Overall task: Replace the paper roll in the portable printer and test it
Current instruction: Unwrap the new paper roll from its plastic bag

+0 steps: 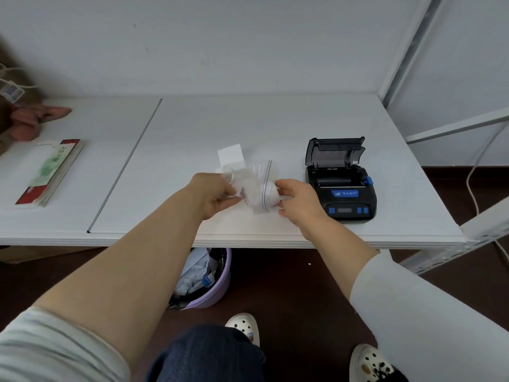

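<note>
A black portable printer (341, 188) with blue buttons sits on the white table (192, 128) at the right, its lid standing open and its paper bay empty. Left of it I hold a clear zip bag (254, 186) with a white paper roll (268, 195) inside. My left hand (213, 193) grips the crumpled left end of the bag. My right hand (297, 199) pinches the roll end at the bag's zip line. A white slip of paper (230, 155) lies just behind the bag.
A stack of booklets (52, 172) lies at the table's left, with another person's hand (33, 119) behind it. A purple waste bin (205, 277) stands under the table edge. A white shelf frame (451, 128) and a cable (471, 183) are at the right.
</note>
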`<state>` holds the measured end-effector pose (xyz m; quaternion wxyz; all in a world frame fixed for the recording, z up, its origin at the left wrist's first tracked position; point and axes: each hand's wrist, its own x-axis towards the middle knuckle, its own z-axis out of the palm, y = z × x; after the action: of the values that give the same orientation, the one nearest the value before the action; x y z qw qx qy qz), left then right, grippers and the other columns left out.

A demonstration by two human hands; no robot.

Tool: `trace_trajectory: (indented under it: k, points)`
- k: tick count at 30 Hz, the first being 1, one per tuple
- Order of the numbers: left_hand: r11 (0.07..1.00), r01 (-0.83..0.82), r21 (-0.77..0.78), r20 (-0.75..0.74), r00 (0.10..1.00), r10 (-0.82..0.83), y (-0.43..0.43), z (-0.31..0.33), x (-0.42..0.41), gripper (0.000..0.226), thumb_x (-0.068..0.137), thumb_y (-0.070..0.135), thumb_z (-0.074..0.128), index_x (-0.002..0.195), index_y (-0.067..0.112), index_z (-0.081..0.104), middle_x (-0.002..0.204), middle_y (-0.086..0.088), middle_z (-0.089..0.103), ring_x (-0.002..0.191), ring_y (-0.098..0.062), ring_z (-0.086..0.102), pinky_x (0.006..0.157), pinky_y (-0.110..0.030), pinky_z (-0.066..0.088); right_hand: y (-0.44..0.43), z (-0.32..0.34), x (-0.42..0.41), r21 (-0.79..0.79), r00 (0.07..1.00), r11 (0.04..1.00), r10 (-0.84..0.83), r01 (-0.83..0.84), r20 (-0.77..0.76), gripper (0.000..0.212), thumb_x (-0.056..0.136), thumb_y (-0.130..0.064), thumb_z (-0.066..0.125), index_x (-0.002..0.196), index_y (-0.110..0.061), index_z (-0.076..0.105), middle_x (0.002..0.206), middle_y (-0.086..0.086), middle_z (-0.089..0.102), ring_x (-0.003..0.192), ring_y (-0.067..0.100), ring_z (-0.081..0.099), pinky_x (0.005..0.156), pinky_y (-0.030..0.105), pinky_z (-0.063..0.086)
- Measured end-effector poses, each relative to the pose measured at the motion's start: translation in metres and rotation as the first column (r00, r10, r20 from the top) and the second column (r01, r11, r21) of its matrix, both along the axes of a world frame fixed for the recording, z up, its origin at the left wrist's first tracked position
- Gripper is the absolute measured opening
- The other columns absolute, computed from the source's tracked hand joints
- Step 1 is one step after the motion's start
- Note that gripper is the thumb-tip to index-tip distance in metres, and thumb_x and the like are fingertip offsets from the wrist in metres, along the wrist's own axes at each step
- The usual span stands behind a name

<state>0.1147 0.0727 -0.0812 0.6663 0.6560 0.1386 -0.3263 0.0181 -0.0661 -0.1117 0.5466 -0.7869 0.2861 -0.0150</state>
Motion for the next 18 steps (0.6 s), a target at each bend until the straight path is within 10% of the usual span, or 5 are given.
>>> trace_trajectory:
  k: [9,18]
  points:
    - [1.000,0.014,-0.008,0.023,1.000,-0.014,-0.002,-0.007,-0.004,0.059,0.074,-0.030,0.051,0.122,0.004,0.049,0.118,-0.008,0.048,0.075,-0.020,0.061,0.062,-0.027,0.058,-0.004,0.011,0.002,-0.344,0.963,0.900,0.255,-0.268,-0.084,0.072,0.077,0.014,0.052,0.139,-0.022,0.040,0.140,0.009,0.042,0.130,0.028,0.040,0.100,0.033,0.041]
    - [1.000,0.017,0.027,-0.055,0.998,-0.015,0.002,-0.007,0.000,0.019,0.077,-0.003,0.053,0.092,0.009,0.056,0.085,-0.011,0.059,0.073,-0.021,0.064,0.052,-0.025,0.054,-0.004,0.011,0.011,-0.534,0.924,0.754,0.326,-0.382,-0.201,0.063,0.079,-0.005,0.063,0.136,-0.022,0.044,0.126,0.011,0.050,0.119,0.030,0.046,0.080,0.032,0.044]
